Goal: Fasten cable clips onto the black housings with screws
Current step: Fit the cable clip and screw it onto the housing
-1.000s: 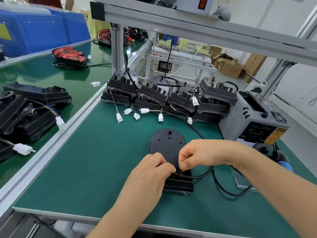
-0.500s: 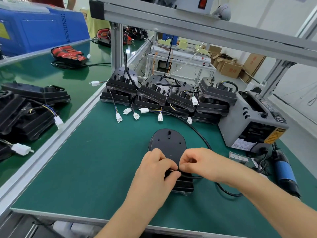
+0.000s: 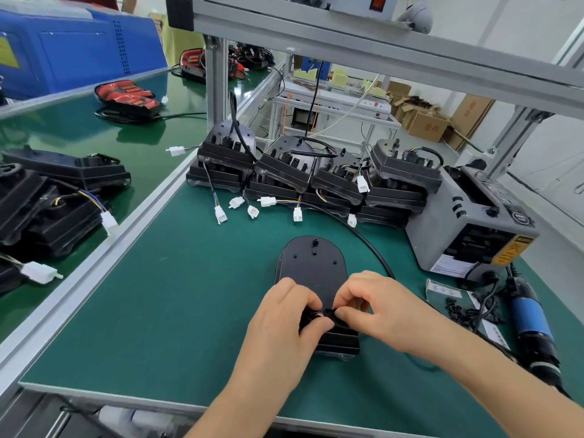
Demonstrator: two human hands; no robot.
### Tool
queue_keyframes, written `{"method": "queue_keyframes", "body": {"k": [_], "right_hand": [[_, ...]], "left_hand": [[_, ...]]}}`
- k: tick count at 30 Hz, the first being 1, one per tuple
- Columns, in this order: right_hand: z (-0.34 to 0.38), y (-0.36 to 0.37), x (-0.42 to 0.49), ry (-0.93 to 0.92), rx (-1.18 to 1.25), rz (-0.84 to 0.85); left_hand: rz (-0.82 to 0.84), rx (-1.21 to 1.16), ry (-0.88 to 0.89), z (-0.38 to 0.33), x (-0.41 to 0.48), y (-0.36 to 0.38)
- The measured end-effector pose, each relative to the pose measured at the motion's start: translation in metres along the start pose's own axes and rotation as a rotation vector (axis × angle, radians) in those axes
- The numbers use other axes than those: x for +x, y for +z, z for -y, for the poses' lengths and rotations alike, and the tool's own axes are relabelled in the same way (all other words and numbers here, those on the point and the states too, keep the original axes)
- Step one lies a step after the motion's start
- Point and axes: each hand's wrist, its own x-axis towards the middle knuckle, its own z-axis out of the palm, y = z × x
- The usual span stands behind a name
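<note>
The black housing (image 3: pixel 311 267) lay flat on the green worktop (image 3: pixel 164 298), its long axis running straight away from the person, rounded end far and squared end near. Both hands met over that near end. The left hand (image 3: pixel 281 320) was curled, thumb and forefinger pinched together against a small dark part at the housing's cable entry; the right hand (image 3: pixel 376 306) was curled the same way, its fingertips (image 3: pixel 343 312) pressed onto that part from the other side. The part itself was mostly hidden; it looked like a cable clip (image 3: pixel 327 312) with thin coloured wires showing beside it, but I could not tell whether it was seated yet. A black cable (image 3: pixel 373 248) curved from the far side of the housing round its right edge towards the hands.

The relation that mattered was this: the clip sat directly between the 2 hands, on the housing's centre line at the near end, and neither hand was clearly nearer. The blue electric screwdriver (image 3: pixel 531 320) lay to the right of the housing, well apart, with small dark loose fasteners (image 3: pixel 458 311) between it and the housing. By my judgement the right hand was the one better placed to reach them while the left kept the clip pinned. Stacked housings (image 3: pixel 316 172) stood beyond the far end.
</note>
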Motion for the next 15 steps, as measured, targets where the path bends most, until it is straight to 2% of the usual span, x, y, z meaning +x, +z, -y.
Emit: {"method": "queue_keyframes", "body": {"k": [3,11,15], "right_hand": [[-0.003,0.002,-0.001,-0.057,-0.005,-0.026],[-0.015,0.014,-0.007,-0.102,0.197,-0.143],[-0.019,0.018,-0.008,-0.123,0.223,-0.196]], "left_hand": [[-0.001,-0.006,0.021,0.001,0.0,-0.001],[-0.013,-0.041,0.054,0.005,-0.002,-0.001],[-0.023,-0.044,0.078,0.006,-0.002,0.0]]}}
